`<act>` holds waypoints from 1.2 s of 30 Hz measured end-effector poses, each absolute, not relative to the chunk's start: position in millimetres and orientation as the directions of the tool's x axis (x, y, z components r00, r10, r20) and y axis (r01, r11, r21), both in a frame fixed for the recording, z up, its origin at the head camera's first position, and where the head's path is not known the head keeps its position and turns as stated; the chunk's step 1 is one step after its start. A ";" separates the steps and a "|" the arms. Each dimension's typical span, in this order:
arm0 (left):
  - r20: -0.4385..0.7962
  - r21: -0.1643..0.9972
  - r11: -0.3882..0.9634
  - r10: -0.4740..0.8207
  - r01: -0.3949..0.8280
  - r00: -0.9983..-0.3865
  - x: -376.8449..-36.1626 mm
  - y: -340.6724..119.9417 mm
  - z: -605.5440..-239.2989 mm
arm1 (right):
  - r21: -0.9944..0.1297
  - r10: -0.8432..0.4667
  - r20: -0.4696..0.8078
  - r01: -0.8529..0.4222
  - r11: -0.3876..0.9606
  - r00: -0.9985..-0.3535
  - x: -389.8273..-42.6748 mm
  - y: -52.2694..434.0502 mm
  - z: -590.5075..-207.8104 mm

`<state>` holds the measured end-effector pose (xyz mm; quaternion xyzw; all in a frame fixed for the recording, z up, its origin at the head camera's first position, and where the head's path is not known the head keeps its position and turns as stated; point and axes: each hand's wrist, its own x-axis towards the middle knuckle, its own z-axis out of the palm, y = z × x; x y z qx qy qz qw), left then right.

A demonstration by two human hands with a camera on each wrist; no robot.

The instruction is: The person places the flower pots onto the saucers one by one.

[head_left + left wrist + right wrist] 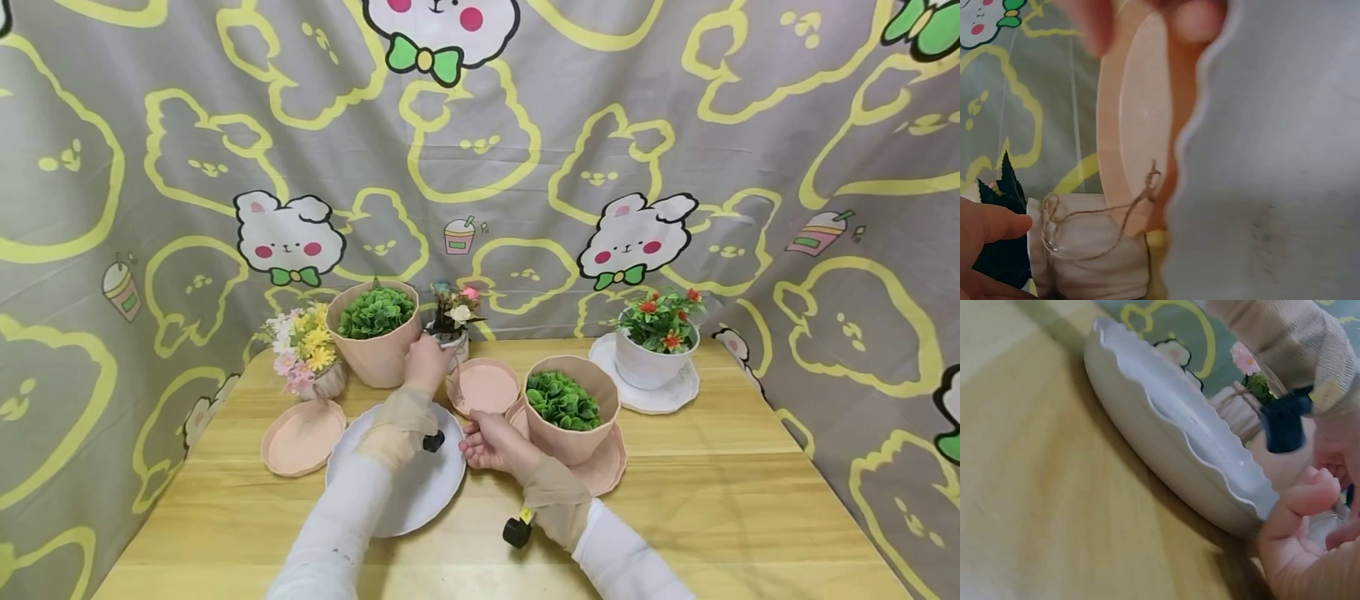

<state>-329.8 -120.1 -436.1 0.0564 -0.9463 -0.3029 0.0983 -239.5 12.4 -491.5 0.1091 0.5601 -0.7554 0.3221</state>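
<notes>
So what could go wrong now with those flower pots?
The left hand is close beside the left pink pot, so a bump might tip it. The small flower pot has loose string hanging off it, which could catch a finger. And the left arm reaches over the white plate, so a low sleeve might nudge it.

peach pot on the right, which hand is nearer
Right. The right hand is just left of the peach pot; the left hand is farther left, beside the twine-tied pot.
</notes>
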 end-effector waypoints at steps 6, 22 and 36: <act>0.094 0.487 0.868 -0.163 -0.097 -0.982 -342.5 -114.0 -433.2 | -0.706 -0.372 -0.536 0.644 -0.295 -0.758 -240.9 12.4 -492.6; 0.035 0.363 0.917 -0.193 -0.167 -0.981 -359.9 -105.5 -433.9 | -0.635 -0.352 -0.574 0.673 -0.379 -0.739 -243.2 -3.2 -491.3; 0.084 0.449 0.878 -0.227 -0.167 -0.970 -365.3 -103.0 -435.8 | -0.648 -0.244 -0.595 0.637 -0.417 -0.766 -248.3 -8.7 -488.5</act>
